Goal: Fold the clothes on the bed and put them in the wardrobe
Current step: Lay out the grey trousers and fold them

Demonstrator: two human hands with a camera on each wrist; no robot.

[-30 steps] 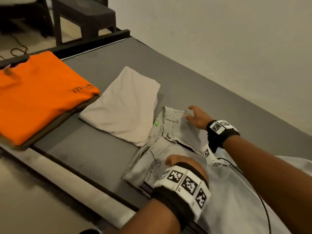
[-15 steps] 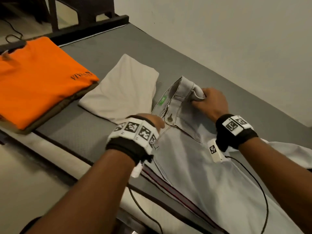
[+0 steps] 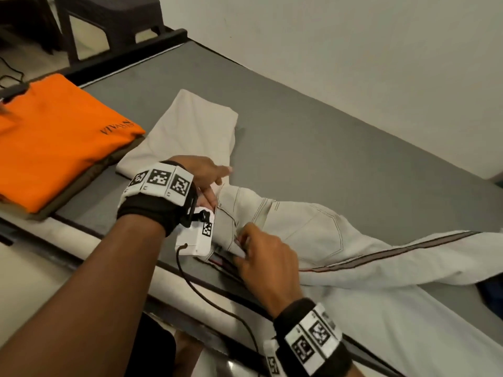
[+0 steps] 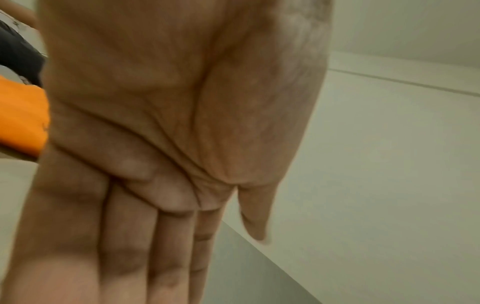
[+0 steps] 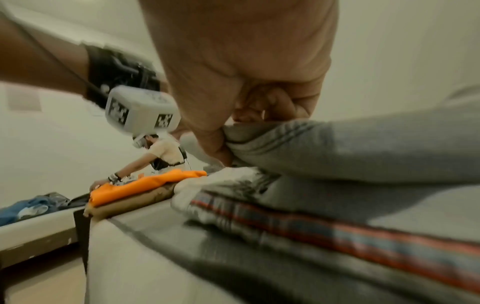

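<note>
Pale grey jeans [image 3: 307, 227] with a striped side seam lie on the grey bed [image 3: 313, 148], folded over lengthwise with a back pocket facing up. My right hand [image 3: 261, 254] pinches the waistband edge near the bed's front; the right wrist view shows its fingers curled round the grey denim [image 5: 324, 148]. My left hand [image 3: 209, 175] is at the waistband's top end with straight fingers, and the left wrist view shows its flat palm [image 4: 155, 123] holding nothing. A folded beige garment [image 3: 187, 131] lies just beyond the jeans.
A folded orange shirt [image 3: 54, 137] on an olive garment lies at the left of the bed. Dark stools [image 3: 109, 23] stand past the bed's end. A wall [image 3: 381, 50] runs along the far side. A second person bends over clothes [image 5: 166, 154] in the right wrist view.
My right hand has carried the far side of the waistband over to the near edge, folding the jeans in half lengthwise. My left hand let go and opened flat.
</note>
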